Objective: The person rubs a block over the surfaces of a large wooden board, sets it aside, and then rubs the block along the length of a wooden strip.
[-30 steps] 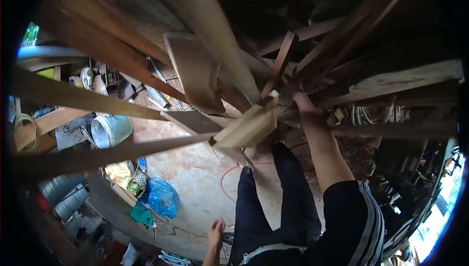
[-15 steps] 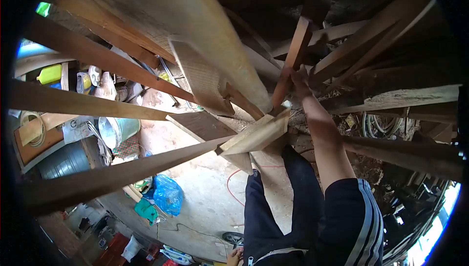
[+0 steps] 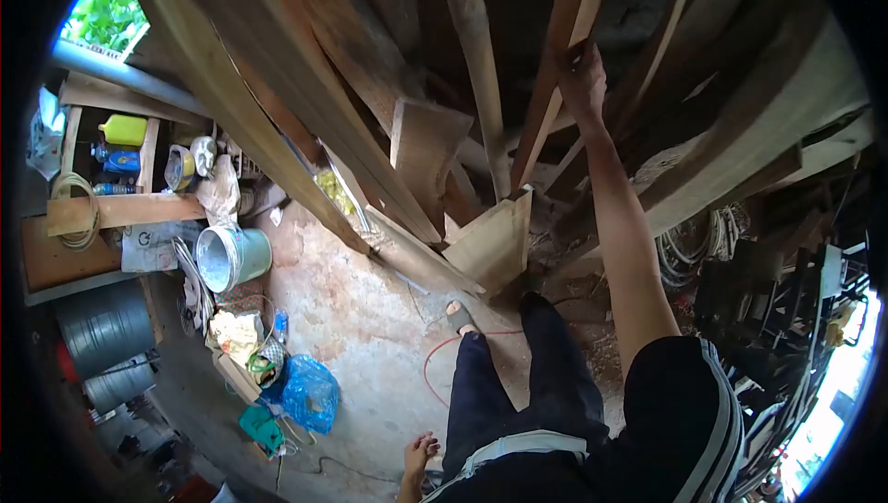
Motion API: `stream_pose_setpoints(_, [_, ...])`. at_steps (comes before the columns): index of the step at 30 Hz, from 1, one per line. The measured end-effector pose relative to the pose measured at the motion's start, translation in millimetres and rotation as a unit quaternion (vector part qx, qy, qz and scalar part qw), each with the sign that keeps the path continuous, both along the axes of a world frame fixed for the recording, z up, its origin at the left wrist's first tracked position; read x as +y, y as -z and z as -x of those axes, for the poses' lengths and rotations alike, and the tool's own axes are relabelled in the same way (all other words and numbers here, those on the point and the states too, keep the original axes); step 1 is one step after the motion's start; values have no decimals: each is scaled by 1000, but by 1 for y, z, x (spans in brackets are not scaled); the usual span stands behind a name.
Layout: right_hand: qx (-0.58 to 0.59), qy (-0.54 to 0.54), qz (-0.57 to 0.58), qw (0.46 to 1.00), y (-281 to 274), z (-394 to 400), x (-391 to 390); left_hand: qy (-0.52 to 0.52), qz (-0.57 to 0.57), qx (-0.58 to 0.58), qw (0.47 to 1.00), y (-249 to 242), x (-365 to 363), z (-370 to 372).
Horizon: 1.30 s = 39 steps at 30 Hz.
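My right hand (image 3: 583,76) is raised at the upper right, its fingers wrapped round a reddish-brown wooden board (image 3: 544,119) that stands among other leaning timbers. Low in the view, beside my left hip, my left hand (image 3: 422,448) hangs with its fingers loosely apart and nothing in them. Short wide planks (image 3: 490,244) rest at the foot of the timbers, just ahead of my feet. A lighter rounded pole (image 3: 476,50) leans to the left of the held board.
Long beams (image 3: 314,96) fan out overhead and to the left. A bucket (image 3: 233,258), a blue plastic bag (image 3: 311,394) and metal drums (image 3: 106,323) are at the left. A red hose (image 3: 428,364) curves near my feet. Coiled cable (image 3: 689,249) lies at the right.
The view has shifted, and the timbers appear in different positions. My right hand is now higher up in the view, still on a board. More of my left hand shows.
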State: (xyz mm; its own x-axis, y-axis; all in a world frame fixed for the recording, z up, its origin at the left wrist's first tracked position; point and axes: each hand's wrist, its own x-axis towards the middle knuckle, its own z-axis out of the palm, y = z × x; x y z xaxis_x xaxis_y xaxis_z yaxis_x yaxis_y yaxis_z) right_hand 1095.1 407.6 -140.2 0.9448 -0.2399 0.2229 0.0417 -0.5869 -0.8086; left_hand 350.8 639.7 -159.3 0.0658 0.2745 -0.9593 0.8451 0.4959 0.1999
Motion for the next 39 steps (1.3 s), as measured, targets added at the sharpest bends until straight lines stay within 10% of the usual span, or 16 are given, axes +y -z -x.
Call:
stream_pose_setpoints(7, [-141,42,-18,989,-31,-33,11,-40,-51,-62,996,1,23,-22])
stream_pose_setpoints(15, [58,67,-62,994,77,-88,32,49,-96,-79,991,3,-43,38])
stream_pose_setpoints(18, [-197,167,262,930,232,-169,7,-33,15,-100,994,43,-79,111])
stream_pose_setpoints(21, [97,141,133,976,121,-129,34,8,-3,-38,999,33,-108,130])
stream_pose_setpoints(23, [105,112,145,978,168,-154,32,97,-57,7,994,18,-128,134])
stream_pose_setpoints(25, [106,103,154,977,238,-197,11,-29,-23,-34,999,18,-126,132])
stream_pose_setpoints(27, [-11,-111,395,912,303,-220,-5,99,-78,-54,991,-6,-120,92])
stream_pose_setpoints(29, [53,-117,185,974,239,-172,-8,335,-174,-91,921,-36,-112,29])
stream_pose_setpoints(30, [102,-119,-33,987,209,-148,-3,201,-89,-78,972,-41,-99,-2])
stream_pose_setpoints(33, [168,-20,14,986,211,-110,11,19,-77,-71,994,-26,-87,-55])
stream_pose_setpoints(39, [271,-78,-62,957,161,15,35,122,-138,-183,966,-65,-74,-144])
